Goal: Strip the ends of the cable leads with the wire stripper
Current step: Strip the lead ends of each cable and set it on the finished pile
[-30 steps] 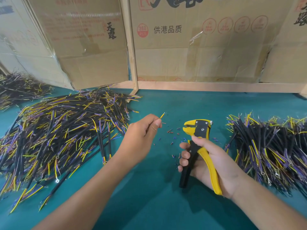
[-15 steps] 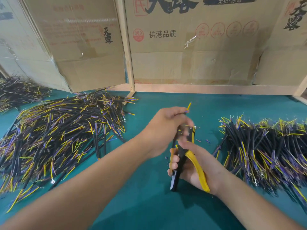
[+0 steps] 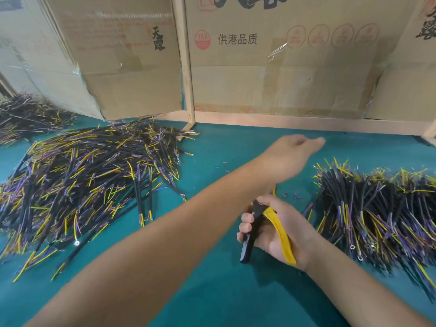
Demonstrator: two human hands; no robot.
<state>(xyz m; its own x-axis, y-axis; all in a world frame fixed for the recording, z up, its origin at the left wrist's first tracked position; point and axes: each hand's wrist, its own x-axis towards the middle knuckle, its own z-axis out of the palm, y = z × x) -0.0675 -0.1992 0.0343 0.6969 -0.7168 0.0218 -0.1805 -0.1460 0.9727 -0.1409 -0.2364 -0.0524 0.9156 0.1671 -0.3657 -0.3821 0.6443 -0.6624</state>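
My right hand (image 3: 302, 234) grips the wire stripper (image 3: 282, 232) by its yellow and black handles, low over the teal mat; its jaws are hidden under my left forearm. My left arm crosses over it to the right. My left hand (image 3: 295, 149) is blurred, with fingers stretched out toward the right pile of cables (image 3: 377, 208), and no cable shows in it. The big left pile of black cables with yellow and purple leads (image 3: 94, 180) lies apart from both hands.
Cardboard boxes (image 3: 259, 79) and a wooden frame (image 3: 186, 67) wall off the back of the mat (image 3: 212, 291). A third cable heap (image 3: 23, 114) sits far left. Small insulation scraps (image 3: 292, 195) lie near the stripper.
My left hand left the stripper's jaws and swept up and right toward the right pile; the yellow lead it pinched is no longer seen. The right hand keeps its hold on the stripper.
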